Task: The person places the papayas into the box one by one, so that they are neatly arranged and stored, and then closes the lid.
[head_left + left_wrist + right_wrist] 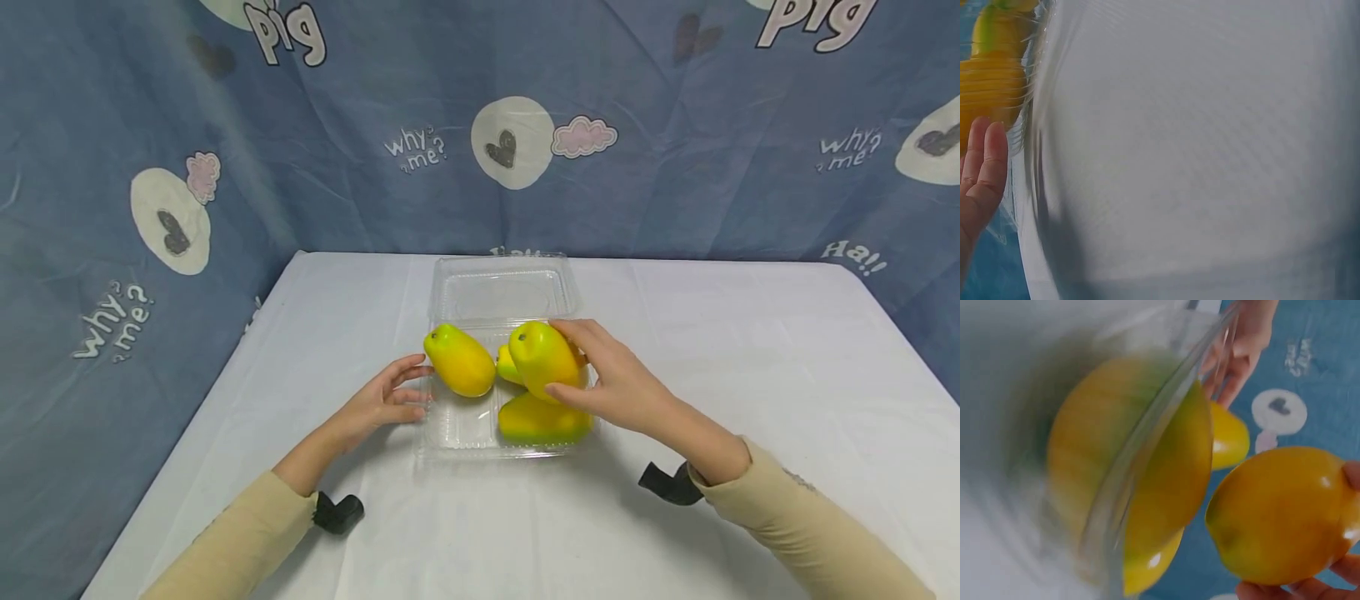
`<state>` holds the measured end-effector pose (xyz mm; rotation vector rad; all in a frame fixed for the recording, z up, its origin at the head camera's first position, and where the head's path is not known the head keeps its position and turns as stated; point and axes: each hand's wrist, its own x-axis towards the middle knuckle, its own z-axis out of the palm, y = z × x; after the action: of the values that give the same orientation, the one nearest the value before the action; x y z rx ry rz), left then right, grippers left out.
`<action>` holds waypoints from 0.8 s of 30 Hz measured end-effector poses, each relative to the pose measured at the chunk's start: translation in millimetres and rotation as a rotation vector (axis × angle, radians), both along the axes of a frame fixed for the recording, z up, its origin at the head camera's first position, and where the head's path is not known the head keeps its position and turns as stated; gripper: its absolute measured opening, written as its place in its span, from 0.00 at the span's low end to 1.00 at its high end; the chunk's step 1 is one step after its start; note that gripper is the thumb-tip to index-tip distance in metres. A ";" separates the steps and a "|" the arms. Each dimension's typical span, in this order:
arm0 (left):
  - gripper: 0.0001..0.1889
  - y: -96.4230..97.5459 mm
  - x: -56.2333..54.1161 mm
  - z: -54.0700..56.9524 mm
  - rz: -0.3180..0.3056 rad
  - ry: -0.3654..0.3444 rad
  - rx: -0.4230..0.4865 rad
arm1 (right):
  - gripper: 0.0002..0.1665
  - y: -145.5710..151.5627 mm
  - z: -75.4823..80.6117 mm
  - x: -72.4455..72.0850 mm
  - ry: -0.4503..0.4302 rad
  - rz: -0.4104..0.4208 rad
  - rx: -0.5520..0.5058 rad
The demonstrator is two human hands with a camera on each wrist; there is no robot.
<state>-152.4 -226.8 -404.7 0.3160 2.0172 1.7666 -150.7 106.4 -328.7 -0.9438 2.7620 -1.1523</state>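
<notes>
My right hand (618, 379) holds a yellow papaya (543, 358) with a green end, thumb on the near side and fingers on the far side. In the right wrist view, this papaya (1279, 515) is above the container. The clear plastic container (457, 429) stands with its lid folded back. In its right part lies another papaya (543, 419); one more (508, 365) is partly hidden behind the held one. A papaya (461, 362) rests at the left side. My left hand (390, 396) has its fingers extended against the container's left wall, as the left wrist view also shows.
The hinged clear lid (502, 293) lies open behind the container on the white tablecloth (712, 333). A blue patterned curtain (360, 208) hangs at the back and sides. Black wrist mounts (339, 514) stick out below both sleeves.
</notes>
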 end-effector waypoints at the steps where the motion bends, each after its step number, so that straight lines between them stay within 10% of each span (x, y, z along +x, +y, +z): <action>1: 0.41 0.1 0.3 0.6 -0.002 0.002 -0.003 | 0.40 -3.9 -0.8 1.5 0.002 0.004 -0.001; 24: 0.41 -2.8 -3.7 -1.5 -0.004 -0.005 -0.055 | 0.37 -72.3 -21.3 16.2 0.068 0.124 0.062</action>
<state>-156.1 -229.6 -406.2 0.2976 2.0566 1.7041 -134.5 34.1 -350.1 -1.1489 2.7274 -1.0292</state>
